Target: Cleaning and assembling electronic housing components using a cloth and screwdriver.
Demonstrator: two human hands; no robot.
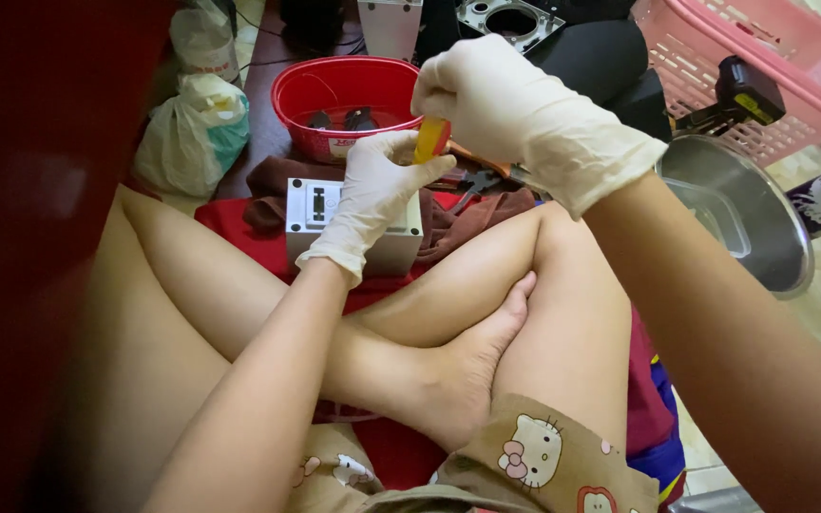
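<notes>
We are holding the white box steady at frame centre with the left hand; the right hand is gripping the yellow-handled screwdriver directly above it, shaft pointing down.

Tool shaft below yellow handle: hidden behind left hand | white box: right half covered | pink basket: cut off by top edge | red bowl contents: indistinct

Both hands, left & right, in thin matt latex-type gloves, slightly wrinkled. Screwdriver handle: glossy translucent yellow plastic. White box: smooth matt plastic. Red bowl: shiny plastic. Brown cloth: soft, matt. Metal basin: brushed steel sheen. Pink basket: slotted plastic.
</notes>
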